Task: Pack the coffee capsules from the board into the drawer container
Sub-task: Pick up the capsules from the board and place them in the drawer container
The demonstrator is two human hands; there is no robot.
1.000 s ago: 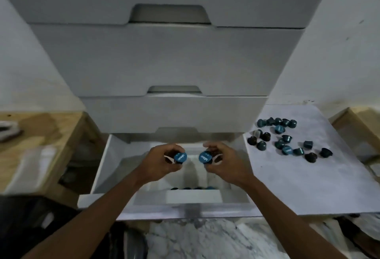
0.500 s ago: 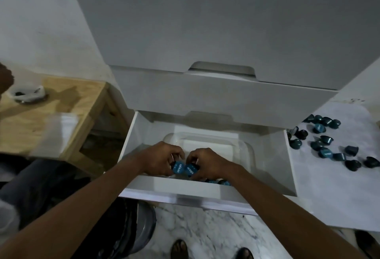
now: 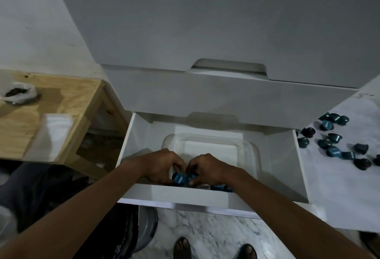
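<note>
Head view: at the near edge of the clear plastic container (image 3: 250, 149), the left hand (image 3: 162, 166) curls round a blue foil-topped coffee capsule (image 3: 178, 179). The right hand (image 3: 207, 168) pinches a second blue capsule (image 3: 192, 176), both held low, probably to seat them neatly. Right of the container, loose capsules (image 3: 333, 152) lie on the white board (image 3: 339, 186).

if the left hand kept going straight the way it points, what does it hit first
Most likely the right hand, whose fingers sit just ahead of the left hand and its blue capsule, low in the clear container. Depth is unclear, so they may already touch.
</note>
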